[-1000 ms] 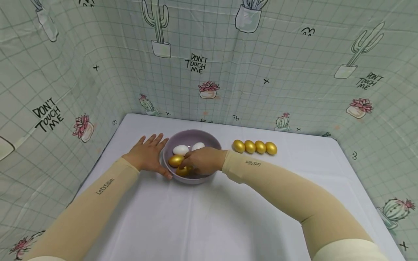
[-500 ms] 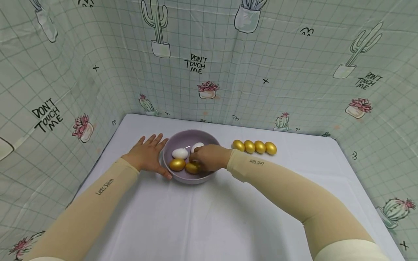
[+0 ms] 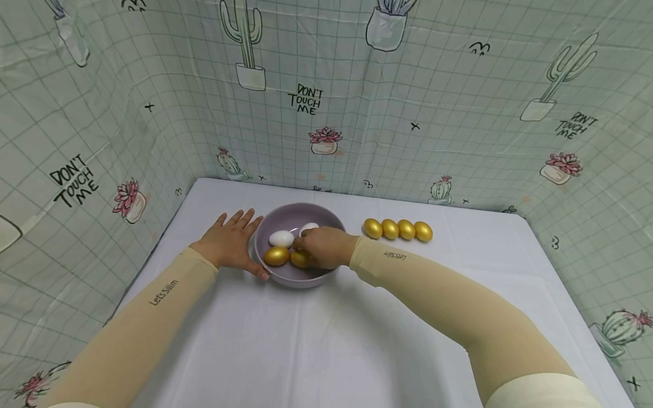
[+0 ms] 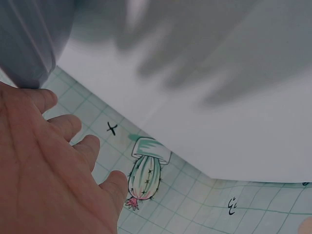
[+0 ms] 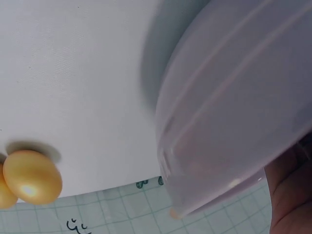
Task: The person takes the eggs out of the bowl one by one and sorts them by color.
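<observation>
A purple bowl (image 3: 297, 212) stands on the white table, with two white eggs and two golden eggs visible in it. My left hand (image 3: 229, 243) lies beside its left side, fingers spread and straight, thumb at the bowl's near-left rim. The left wrist view shows this hand (image 4: 53, 165) by the bowl's outer wall (image 4: 34, 39). My right hand (image 3: 329, 247) reaches in over the right rim, fingers curled at the right golden egg (image 3: 299, 258); its fingertips are partly hidden. Left of that lies another golden egg (image 3: 276, 256), below a white egg (image 3: 282, 238). The second white egg (image 3: 309, 228) sits behind the right hand.
Several golden eggs (image 3: 390, 229) stand in a row on the table right of the bowl; one golden egg (image 5: 33, 176) shows large in the right wrist view. A printed grid cloth (image 3: 357, 113) hangs behind the white table (image 3: 316, 351) and at its sides.
The right hand has moved right and slightly back in the bowl, and the golden egg at its fingers has shifted right. The other golden egg has turned and settled slightly nearer. The left hand stays put.
</observation>
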Demonstrator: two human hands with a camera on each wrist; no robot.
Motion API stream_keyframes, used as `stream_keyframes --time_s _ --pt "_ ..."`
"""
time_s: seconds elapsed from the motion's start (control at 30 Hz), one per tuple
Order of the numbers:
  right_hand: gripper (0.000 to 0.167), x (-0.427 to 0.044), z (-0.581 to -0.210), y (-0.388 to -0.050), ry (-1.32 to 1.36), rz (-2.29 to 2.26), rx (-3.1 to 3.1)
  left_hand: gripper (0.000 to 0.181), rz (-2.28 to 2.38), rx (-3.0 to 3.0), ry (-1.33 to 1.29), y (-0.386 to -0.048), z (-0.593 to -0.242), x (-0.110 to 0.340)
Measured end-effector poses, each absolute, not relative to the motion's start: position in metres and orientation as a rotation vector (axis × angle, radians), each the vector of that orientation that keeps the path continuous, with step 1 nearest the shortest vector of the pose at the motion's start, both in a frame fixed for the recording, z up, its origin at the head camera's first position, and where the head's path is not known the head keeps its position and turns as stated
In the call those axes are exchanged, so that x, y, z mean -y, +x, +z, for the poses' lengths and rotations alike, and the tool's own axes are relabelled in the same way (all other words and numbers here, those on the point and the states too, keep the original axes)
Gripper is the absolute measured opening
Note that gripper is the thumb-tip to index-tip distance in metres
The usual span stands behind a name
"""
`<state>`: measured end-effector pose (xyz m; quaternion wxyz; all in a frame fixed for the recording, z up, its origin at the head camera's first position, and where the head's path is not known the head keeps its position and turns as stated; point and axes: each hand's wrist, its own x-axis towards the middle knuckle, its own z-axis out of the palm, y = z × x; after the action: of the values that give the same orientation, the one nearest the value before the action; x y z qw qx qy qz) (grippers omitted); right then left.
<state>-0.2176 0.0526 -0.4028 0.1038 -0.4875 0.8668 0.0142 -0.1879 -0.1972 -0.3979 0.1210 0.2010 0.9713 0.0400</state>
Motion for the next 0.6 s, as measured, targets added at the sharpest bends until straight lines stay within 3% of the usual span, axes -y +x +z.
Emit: stream_keyframes --time_s 0.6 --pt "0.034 -0.052 -0.4064 -0.2154 -1.489 0.003 -2.553 0.14 0.099 -2.829 0.585 -0.1874 -0.3979 0.1977"
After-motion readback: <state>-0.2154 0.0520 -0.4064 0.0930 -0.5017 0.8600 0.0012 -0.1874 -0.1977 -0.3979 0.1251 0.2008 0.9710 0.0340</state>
